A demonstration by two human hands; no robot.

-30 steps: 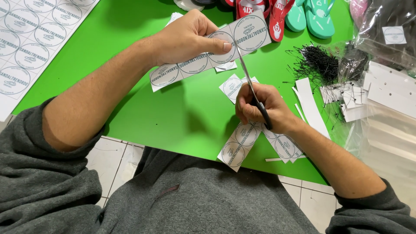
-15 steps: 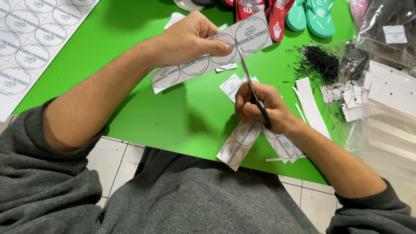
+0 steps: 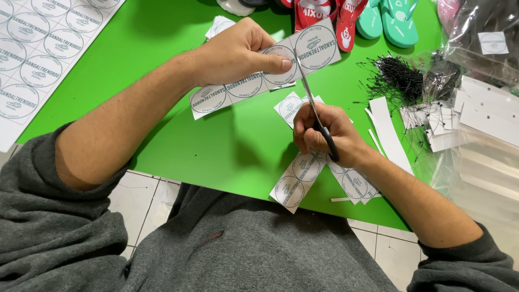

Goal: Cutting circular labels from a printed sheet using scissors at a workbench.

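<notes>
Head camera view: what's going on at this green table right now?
A person in a grey sweatshirt is cutting a white paper strip of round printed labels. The left hand holds the strip up over the green table, while the right hand works black-handled scissors, blades at the strip between two labels. Cut label pieces lie below the right hand, and a pile of thin black ties sits to the right.

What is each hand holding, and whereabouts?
Left hand pinches the label strip near its middle; right hand holds the scissors by their black handles.
</notes>
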